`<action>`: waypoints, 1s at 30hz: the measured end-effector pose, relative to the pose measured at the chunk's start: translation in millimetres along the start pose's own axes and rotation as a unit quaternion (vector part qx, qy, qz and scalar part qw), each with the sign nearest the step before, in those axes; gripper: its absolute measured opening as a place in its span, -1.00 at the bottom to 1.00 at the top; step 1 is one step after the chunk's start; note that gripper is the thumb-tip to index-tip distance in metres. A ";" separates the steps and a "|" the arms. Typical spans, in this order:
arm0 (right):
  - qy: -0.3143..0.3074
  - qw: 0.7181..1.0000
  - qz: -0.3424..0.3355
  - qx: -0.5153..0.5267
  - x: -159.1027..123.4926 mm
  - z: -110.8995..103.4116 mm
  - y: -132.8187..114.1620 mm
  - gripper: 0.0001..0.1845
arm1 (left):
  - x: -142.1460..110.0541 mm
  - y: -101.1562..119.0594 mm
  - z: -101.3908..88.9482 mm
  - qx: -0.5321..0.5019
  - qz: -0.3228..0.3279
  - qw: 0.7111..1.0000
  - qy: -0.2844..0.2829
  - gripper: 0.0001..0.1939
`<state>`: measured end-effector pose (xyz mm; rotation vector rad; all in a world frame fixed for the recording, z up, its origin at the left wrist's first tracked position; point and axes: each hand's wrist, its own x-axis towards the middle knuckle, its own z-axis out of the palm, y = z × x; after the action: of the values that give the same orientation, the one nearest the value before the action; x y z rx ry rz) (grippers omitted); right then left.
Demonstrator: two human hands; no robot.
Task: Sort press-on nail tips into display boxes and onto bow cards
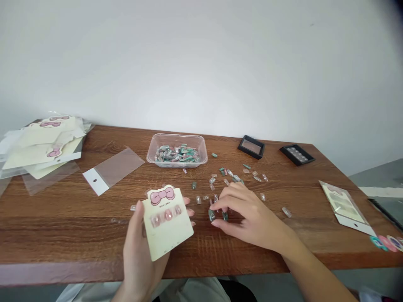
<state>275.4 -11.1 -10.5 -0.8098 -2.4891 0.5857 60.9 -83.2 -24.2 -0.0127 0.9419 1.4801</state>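
Observation:
My left hand [138,247] holds up a cream backing card [166,228] with a pink bow printed at the top. A row of pink press-on nails [168,215] is stuck on the card. My right hand [248,214] is curled low over the wooden table [239,256], its fingertips at a dark green press-on nail [211,214]. Another green nail [224,216] lies just under those fingers. I cannot tell whether the nail is pinched. Several loose nails [212,180] are scattered beyond the hand.
A clear plastic tray [189,140] of green and pink nails stands at the back. Two black cases [251,147] [297,154] lie behind it to the right. Stacked cards and bags [44,144] lie left, a clear bag [113,170] beside them, and a bagged card [344,207] right.

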 end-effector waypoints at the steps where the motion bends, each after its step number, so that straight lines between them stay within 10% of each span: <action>1: 0.018 1.000 -0.020 0.009 1.0 5.5 -2.8 -0.90 | 1.4 -3.0 -2.0 0.001 -0.004 1.000 -0.012 -0.47; 13: 0.117 0.986 -0.114 0.018 6.6 48.4 -29.8 -0.86 | 10.4 -29.8 -10.2 -0.001 -0.061 0.989 -0.132 -0.32; 30: 0.133 0.983 -0.126 -0.026 9.0 54.4 -30.5 -0.73 | 10.9 -38.7 -3.2 -0.019 -0.030 0.995 -0.089 -0.31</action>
<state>226.5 -41.5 -36.0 -0.5401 -2.3172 0.3024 89.5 -82.1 -52.5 0.0613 0.7638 1.4184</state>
